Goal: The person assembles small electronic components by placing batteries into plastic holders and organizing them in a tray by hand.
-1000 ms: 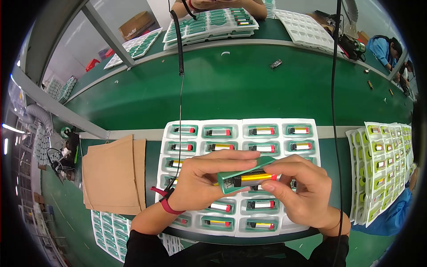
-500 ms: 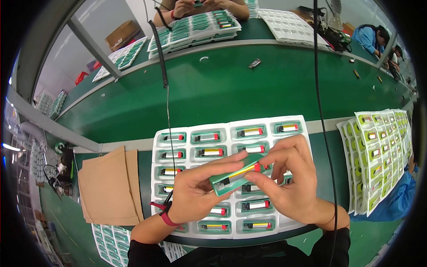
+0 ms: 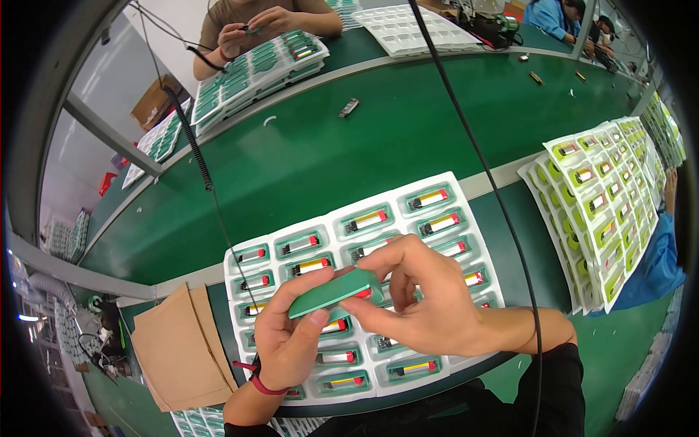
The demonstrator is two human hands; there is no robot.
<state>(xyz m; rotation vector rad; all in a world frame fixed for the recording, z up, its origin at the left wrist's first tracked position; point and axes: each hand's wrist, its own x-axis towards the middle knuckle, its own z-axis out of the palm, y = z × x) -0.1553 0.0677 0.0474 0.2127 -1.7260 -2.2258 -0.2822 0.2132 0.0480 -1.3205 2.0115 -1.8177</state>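
My left hand (image 3: 291, 331) and my right hand (image 3: 419, 302) together hold a flat green rectangular piece (image 3: 335, 293) just above a white tray (image 3: 477, 240). The left thumb presses its near edge and the right fingers pinch its right end. A bit of red shows under that end. The tray's pockets hold small cells with red and yellow bands, each in a green frame. A red band circles my left wrist.
A brown cardboard sheet (image 3: 175, 349) lies left of the tray. A second stack of trays (image 3: 604, 197) sits at the right. A black coiled cable (image 3: 196, 146) hangs over the green belt (image 3: 349, 160). Across it, another person's hands (image 3: 251, 25) work over more trays.
The green piece has turned so its plain flat face is up, hiding the yellow and red cell seen earlier. Both hands stay together over the tray. The view has tilted.
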